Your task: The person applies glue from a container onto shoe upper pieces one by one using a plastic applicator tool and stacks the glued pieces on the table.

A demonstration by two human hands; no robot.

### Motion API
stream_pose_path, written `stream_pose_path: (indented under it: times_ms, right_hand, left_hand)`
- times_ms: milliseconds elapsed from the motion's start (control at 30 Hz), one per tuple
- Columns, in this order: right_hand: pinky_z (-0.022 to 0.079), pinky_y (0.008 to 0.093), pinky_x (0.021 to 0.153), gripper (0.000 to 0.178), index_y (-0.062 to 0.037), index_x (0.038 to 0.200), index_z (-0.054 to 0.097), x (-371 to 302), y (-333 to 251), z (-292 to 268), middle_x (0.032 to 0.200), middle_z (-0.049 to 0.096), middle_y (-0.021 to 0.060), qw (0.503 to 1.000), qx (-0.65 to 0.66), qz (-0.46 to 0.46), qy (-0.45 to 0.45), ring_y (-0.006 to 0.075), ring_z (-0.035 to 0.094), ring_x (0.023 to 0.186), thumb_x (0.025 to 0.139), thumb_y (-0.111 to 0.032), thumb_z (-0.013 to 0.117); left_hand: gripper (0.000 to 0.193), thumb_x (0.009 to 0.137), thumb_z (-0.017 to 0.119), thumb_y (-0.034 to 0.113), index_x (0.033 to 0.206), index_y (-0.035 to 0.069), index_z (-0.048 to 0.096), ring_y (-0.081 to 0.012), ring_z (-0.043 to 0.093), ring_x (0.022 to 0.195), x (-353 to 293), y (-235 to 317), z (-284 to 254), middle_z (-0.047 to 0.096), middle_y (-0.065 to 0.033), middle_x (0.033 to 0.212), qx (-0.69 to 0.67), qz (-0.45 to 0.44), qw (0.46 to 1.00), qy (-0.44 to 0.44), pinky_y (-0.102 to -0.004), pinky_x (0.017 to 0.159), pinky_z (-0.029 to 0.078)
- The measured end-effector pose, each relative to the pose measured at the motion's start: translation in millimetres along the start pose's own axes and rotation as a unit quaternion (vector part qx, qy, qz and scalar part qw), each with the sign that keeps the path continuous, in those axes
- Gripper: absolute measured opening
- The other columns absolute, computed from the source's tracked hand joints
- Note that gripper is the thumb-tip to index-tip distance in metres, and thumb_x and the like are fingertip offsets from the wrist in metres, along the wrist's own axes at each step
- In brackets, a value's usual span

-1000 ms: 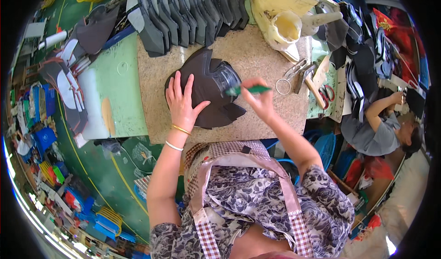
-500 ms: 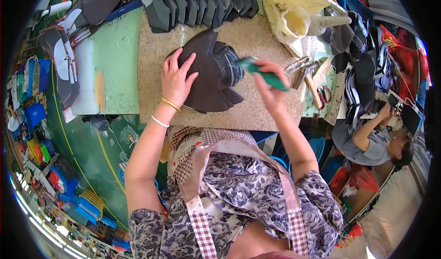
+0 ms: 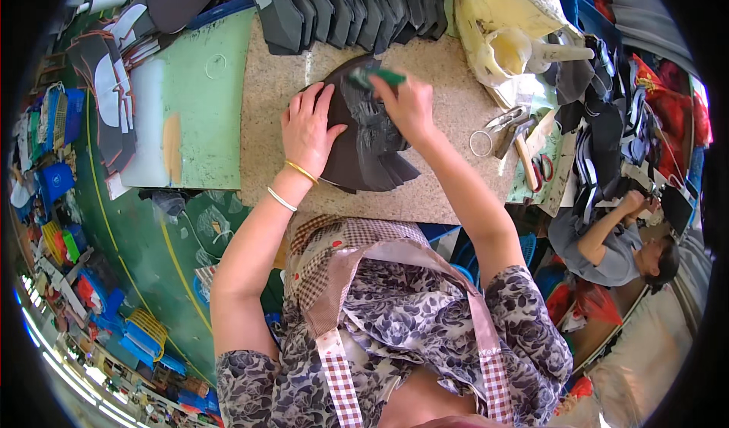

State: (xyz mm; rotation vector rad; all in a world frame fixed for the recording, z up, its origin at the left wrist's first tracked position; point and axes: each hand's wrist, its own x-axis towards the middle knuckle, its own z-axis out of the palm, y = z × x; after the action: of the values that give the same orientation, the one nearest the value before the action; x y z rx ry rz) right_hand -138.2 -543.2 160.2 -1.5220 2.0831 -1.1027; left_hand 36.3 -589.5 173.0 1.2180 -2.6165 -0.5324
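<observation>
On the speckled board lies a stack of dark brown cut pieces, their right-hand edges notched and fanned. A strip of shiny wet-looking smears crosses them. My left hand lies on the left part of the pieces, fingers spread, pressing down from above. My right hand is wrapped round a green brush, blurred by motion, at the pieces' far upper edge. The brush's working end is hard to make out.
Dark grey cut pieces stand overlapping in a row behind. A glue-crusted yellowish container is at the back right, near red-handled scissors and a wooden-handled hammer. A person works at the far right.
My right hand has swung the brush from right of the pieces leftward and up onto their far edge. The smeared strip looks broader. My left hand stays on the pieces.
</observation>
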Motion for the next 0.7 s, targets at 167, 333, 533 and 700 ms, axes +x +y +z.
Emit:
stream_pose_path:
  times_ms: [167,333,533,700]
  right_hand:
    - [0.044,0.0285,0.047,0.012,-0.0047,0.077,0.063,-11,-18,-20,0.063,0.059,0.0092,0.993,-0.002,0.094,0.074,0.0203,0.058,0.051,0.079,-0.015,0.059]
    - [0.041,0.0216,0.043,0.011,-0.0037,0.082,0.064,-57,19,-56,0.063,0.062,0.0037,0.947,0.049,0.287,0.135,0.0101,0.059,0.053,0.082,-0.013,0.057]
    - [0.044,0.0226,0.046,0.011,-0.0017,0.081,0.062,-87,0,-46,0.063,0.06,0.0037,0.981,0.037,0.147,0.125,0.0103,0.056,0.052,0.081,-0.012,0.059]
    - [0.044,0.02,0.044,0.012,0.0003,0.081,0.06,-74,-4,-81,0.065,0.06,0.0034,0.906,0.272,0.249,0.206,0.0083,0.056,0.051,0.082,-0.012,0.058]
  left_hand:
    - [0.073,0.056,0.074,0.019,0.12,0.007,0.041,-0.0247,0.042,0.101,7,0,-7,0.043,-0.0055,0.113,0.029,-0.016,0.999,-0.025,-0.0378,0.08,0.037]
    - [0.072,0.051,0.078,0.017,0.113,0.005,0.043,-0.0288,0.042,0.091,14,1,-9,0.042,-0.0106,0.097,-0.024,0.007,1.0,-0.018,-0.0377,0.079,0.036]
    - [0.038,0.051,0.071,0.009,0.082,0.004,0.05,-0.0268,0.044,0.087,18,-35,11,0.047,-0.0076,0.086,-0.183,0.147,0.972,0.001,-0.0351,0.076,0.037]
    - [0.009,0.059,0.056,0.01,0.063,0.006,0.049,-0.0187,0.051,0.085,9,-31,4,0.058,-0.0007,0.085,-0.11,0.36,0.925,0.049,-0.0332,0.078,0.04]
